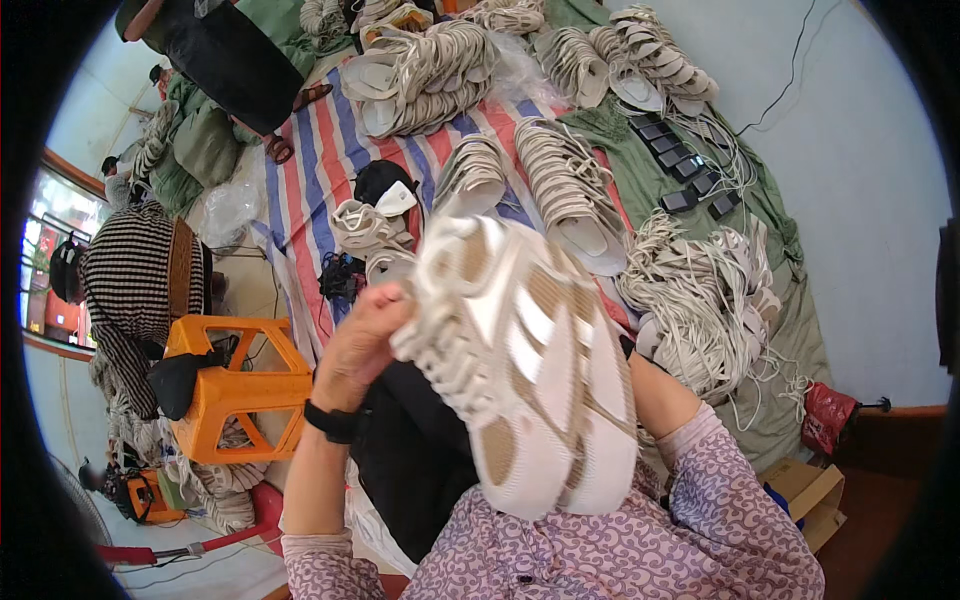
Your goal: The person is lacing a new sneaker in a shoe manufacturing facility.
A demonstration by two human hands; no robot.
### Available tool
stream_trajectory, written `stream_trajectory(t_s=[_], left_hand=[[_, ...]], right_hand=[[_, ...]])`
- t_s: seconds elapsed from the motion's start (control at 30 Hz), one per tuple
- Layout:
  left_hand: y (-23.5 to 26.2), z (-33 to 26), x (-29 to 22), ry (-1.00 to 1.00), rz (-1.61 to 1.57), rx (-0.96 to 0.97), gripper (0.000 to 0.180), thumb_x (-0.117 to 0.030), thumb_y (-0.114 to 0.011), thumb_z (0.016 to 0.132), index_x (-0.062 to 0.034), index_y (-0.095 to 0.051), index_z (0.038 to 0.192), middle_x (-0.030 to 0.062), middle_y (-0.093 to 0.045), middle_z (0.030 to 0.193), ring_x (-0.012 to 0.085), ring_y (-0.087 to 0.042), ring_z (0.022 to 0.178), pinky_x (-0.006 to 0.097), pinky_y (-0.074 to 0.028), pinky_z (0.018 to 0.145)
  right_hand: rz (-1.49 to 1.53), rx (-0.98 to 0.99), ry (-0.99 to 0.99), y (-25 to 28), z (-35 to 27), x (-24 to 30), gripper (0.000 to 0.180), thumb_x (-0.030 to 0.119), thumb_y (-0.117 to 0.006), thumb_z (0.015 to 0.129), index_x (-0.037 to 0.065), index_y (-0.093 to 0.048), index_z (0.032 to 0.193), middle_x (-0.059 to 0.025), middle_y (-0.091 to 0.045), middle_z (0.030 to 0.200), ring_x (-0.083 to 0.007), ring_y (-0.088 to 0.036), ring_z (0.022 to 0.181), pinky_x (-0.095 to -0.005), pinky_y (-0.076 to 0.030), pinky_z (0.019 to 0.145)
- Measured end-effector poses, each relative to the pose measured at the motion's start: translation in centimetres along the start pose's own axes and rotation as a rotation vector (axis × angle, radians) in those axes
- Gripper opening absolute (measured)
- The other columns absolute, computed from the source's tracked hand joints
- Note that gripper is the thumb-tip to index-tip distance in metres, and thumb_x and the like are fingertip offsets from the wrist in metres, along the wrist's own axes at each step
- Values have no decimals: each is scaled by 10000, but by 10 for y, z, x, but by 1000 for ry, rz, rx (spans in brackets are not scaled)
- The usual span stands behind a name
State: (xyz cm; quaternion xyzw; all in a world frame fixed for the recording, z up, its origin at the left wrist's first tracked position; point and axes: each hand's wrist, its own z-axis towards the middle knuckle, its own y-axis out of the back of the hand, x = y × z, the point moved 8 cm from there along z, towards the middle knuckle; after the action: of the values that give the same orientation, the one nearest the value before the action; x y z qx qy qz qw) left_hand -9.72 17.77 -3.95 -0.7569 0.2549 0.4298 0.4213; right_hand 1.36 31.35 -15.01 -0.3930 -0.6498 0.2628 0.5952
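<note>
Left hand (362, 345) closed on two white-and-tan shoes (548, 400), the thumb near the collar of the laced one; the right hand lies hidden behind them, so its grip cannot be told. The shoes, two in number, are held side by side above the lap, toes toward the body, at the near end of a striped sheet (318, 150). Each should handle as light, with a soft, yielding upper and loose laces; the heel and collar probably offer the surest hold. Blur at the upper end makes the exact finger placement uncertain.

Beyond, two rows of pale shoe parts, a shorter (470, 170) and a longer (565, 185), stand on the sheet; one black cap (380, 180) lies toward its left edge. Past the right edge: one tangle of cream cords (690, 320) and several black blocks (655, 135), too overlapped to count. Past the left edge: one orange stool (207, 402).
</note>
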Motion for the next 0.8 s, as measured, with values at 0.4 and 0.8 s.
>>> stream_trajectory(t_s=[0.4,0.8], left_hand=[[147,-84,-38,9,1259,-542,229,-139,-587,939,39,-667,1059,83,-659,897,139,-619,823,289,-501,714],[154,-44,17,197,1095,-706,286,-149,-444,969,48,-650,955,151,-632,988,275,-589,991,350,-416,929]], right_hand=[[-402,-469,-256,222,102,10,86,106,-676,886,41,-620,890,-25,-570,673,-83,-384,452,-268,-237,392],[-719,-931,-145,365,266,-30,229,148,-651,871,-32,-645,1014,-141,-650,804,-228,-594,503,-354,-452,382]])
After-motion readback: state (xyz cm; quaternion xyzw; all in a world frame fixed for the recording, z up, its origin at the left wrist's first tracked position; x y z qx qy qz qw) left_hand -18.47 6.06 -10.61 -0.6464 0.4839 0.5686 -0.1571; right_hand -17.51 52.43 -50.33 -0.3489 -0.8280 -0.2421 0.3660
